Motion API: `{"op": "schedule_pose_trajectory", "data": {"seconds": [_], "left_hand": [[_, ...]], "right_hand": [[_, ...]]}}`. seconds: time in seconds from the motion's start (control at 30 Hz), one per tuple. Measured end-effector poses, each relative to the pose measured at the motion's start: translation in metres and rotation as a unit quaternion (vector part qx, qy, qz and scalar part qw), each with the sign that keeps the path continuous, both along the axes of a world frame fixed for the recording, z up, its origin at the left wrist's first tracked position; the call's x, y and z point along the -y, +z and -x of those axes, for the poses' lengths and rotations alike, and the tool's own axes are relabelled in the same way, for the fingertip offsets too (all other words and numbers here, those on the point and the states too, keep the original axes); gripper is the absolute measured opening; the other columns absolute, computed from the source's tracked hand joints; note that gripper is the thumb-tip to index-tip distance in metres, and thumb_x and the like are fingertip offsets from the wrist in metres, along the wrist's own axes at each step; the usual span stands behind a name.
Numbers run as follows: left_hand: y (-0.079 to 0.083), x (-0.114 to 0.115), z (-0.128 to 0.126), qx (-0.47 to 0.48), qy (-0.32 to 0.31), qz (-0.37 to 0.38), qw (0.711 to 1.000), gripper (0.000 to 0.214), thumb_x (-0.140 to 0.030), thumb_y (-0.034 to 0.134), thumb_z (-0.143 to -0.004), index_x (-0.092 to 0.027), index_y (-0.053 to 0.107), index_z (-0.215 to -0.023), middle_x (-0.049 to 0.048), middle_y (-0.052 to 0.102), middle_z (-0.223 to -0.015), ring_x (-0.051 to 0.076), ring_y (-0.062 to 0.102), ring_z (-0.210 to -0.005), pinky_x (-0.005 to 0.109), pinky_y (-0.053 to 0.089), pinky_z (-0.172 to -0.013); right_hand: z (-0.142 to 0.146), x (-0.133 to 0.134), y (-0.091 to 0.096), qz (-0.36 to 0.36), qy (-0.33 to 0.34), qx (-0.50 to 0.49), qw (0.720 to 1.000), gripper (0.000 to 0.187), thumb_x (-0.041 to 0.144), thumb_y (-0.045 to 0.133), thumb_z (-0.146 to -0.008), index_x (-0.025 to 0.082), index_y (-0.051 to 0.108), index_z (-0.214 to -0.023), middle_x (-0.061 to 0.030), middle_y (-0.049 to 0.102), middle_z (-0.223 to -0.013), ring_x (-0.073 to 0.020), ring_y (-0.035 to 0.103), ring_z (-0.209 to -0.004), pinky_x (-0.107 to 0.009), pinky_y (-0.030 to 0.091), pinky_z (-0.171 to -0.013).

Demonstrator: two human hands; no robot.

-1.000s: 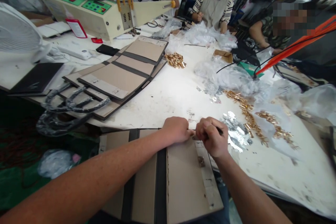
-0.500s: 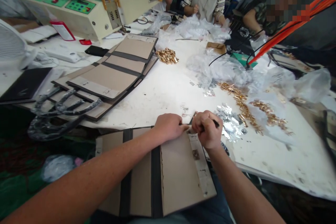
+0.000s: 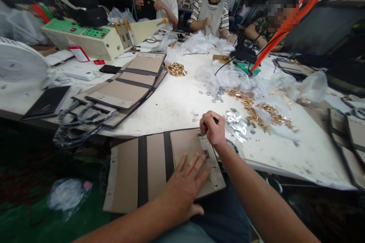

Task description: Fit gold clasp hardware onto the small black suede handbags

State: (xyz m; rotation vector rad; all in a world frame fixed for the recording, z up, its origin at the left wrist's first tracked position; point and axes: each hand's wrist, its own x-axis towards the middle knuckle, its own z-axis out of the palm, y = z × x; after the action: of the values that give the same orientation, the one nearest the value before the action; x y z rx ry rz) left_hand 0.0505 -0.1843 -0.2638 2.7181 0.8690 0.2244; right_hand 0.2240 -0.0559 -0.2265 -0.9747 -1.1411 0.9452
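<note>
A flat brown card panel with black strips (image 3: 155, 159) lies across my lap and against the edge of the white table (image 3: 176, 102). My left hand (image 3: 185, 186) rests flat on the panel's near right part, fingers spread. My right hand (image 3: 213, 128) is a closed fist at the panel's far right corner, gripping a thin dark tool whose tip pokes out toward the silver foil scraps (image 3: 238, 125). A small metal fitting (image 3: 206, 154) sits on the panel's pale edge strip.
Gold metal clips (image 3: 256, 112) and another pile of them (image 3: 176, 69) lie on the table among clear plastic bags (image 3: 228, 74). A stack of similar panels (image 3: 128, 83) with black handles lies left. A cream machine (image 3: 94, 40) and a white fan (image 3: 19, 60) stand far left. Three people work at the far end.
My left hand has left the panel's far corner and now lies flat nearer me. The panel has slid toward me. My right fist stays at the corner. The view has tilted up.
</note>
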Motion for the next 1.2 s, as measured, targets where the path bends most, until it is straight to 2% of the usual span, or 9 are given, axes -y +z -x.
{"op": "schedule_pose_trajectory", "data": {"seconds": [0.07, 0.13, 0.4, 0.63, 0.83, 0.93, 1.07, 1.13, 1.2], "left_hand": [[-0.001, -0.002, -0.008, -0.027, 0.023, -0.001, 0.999, 0.115, -0.06, 0.082, -0.071, -0.022, 0.023, -0.162, 0.0175, 0.018, -0.173, 0.037, 0.012, -0.16, 0.059, 0.0, -0.129], [0.002, -0.009, -0.013, -0.036, 0.024, 0.011, 0.999, 0.109, -0.054, 0.081, -0.073, -0.022, 0.025, -0.161, 0.0189, 0.018, -0.172, 0.037, 0.013, -0.159, 0.059, 0.001, -0.129], [0.015, -0.017, -0.014, -0.023, 0.025, 0.033, 0.999, 0.107, -0.055, 0.08, -0.072, -0.021, 0.03, -0.16, 0.0205, 0.027, -0.169, 0.038, 0.022, -0.157, 0.057, 0.007, -0.129], [0.016, -0.019, -0.019, -0.023, 0.038, 0.041, 0.998, 0.111, -0.058, 0.083, -0.067, -0.018, 0.033, -0.158, 0.0207, 0.029, -0.167, 0.038, 0.023, -0.156, 0.055, 0.009, -0.129], [0.01, -0.019, -0.019, -0.025, 0.041, 0.042, 0.998, 0.114, -0.056, 0.085, -0.066, -0.018, 0.03, -0.159, 0.0205, 0.021, -0.171, 0.038, 0.017, -0.158, 0.055, 0.007, -0.13], [0.01, -0.021, -0.019, -0.029, 0.028, 0.042, 0.998, 0.114, -0.059, 0.083, -0.068, -0.017, 0.03, -0.159, 0.0222, 0.019, -0.171, 0.038, 0.013, -0.159, 0.056, 0.005, -0.129], [0.008, -0.024, -0.018, -0.032, 0.016, 0.042, 0.998, 0.113, -0.061, 0.081, -0.07, -0.015, 0.03, -0.159, 0.0234, 0.016, -0.172, 0.039, 0.006, -0.16, 0.056, 0.001, -0.129], [0.008, -0.025, -0.018, -0.033, 0.015, 0.046, 0.998, 0.112, -0.061, 0.081, -0.07, -0.015, 0.03, -0.159, 0.0237, 0.015, -0.172, 0.039, 0.006, -0.16, 0.056, 0.0, -0.129], [0.007, -0.026, -0.017, -0.03, 0.015, 0.048, 0.998, 0.111, -0.06, 0.081, -0.07, -0.015, 0.031, -0.159, 0.0239, 0.015, -0.172, 0.039, 0.006, -0.16, 0.056, -0.001, -0.129]], "right_hand": [[-0.003, 0.007, -0.001, 0.001, -0.006, -0.013, 1.0, 0.04, 0.036, 0.064, -0.092, 0.023, 0.046, -0.058, 0.0066, 0.045, -0.045, -0.01, 0.04, -0.039, -0.025, 0.029, -0.039], [-0.009, 0.018, -0.003, 0.0, -0.012, -0.041, 0.999, 0.04, 0.035, 0.064, -0.092, 0.023, 0.046, -0.059, 0.007, 0.044, -0.047, -0.0096, 0.04, -0.039, -0.024, 0.029, -0.039], [-0.028, 0.053, -0.006, 0.008, -0.012, -0.204, 0.979, 0.041, 0.035, 0.065, -0.091, 0.022, 0.042, -0.06, 0.0087, 0.037, -0.05, -0.0075, 0.033, -0.037, -0.024, 0.027, -0.038], [-0.029, 0.058, -0.008, 0.013, -0.005, -0.203, 0.979, 0.038, 0.037, 0.064, -0.091, 0.022, 0.045, -0.062, 0.0087, 0.036, -0.05, -0.0078, 0.032, -0.037, -0.024, 0.027, -0.038], [-0.026, 0.064, -0.013, 0.005, 0.036, -0.108, 0.993, 0.038, 0.034, 0.067, -0.093, 0.021, 0.049, -0.062, 0.0059, 0.043, -0.052, -0.01, 0.041, -0.043, -0.025, 0.031, -0.042], [-0.03, 0.06, -0.012, 0.017, 0.015, -0.178, 0.984, 0.037, 0.035, 0.067, -0.09, 0.022, 0.047, -0.062, 0.0078, 0.039, -0.051, -0.0088, 0.036, -0.039, -0.024, 0.028, -0.039], [-0.042, 0.051, -0.016, 0.055, -0.048, -0.305, 0.95, 0.032, 0.036, 0.062, -0.085, 0.022, 0.045, -0.062, 0.0097, 0.031, -0.048, -0.0077, 0.026, -0.037, -0.023, 0.027, -0.037], [-0.043, 0.048, -0.018, 0.066, -0.067, -0.328, 0.94, 0.031, 0.036, 0.061, -0.084, 0.022, 0.044, -0.062, 0.0099, 0.03, -0.048, -0.0077, 0.024, -0.037, -0.023, 0.026, -0.037], [-0.038, 0.049, -0.019, 0.066, -0.067, -0.316, 0.944, 0.032, 0.036, 0.06, -0.085, 0.023, 0.043, -0.062, 0.0103, 0.028, -0.049, -0.0078, 0.022, -0.037, -0.023, 0.025, -0.037]]}}
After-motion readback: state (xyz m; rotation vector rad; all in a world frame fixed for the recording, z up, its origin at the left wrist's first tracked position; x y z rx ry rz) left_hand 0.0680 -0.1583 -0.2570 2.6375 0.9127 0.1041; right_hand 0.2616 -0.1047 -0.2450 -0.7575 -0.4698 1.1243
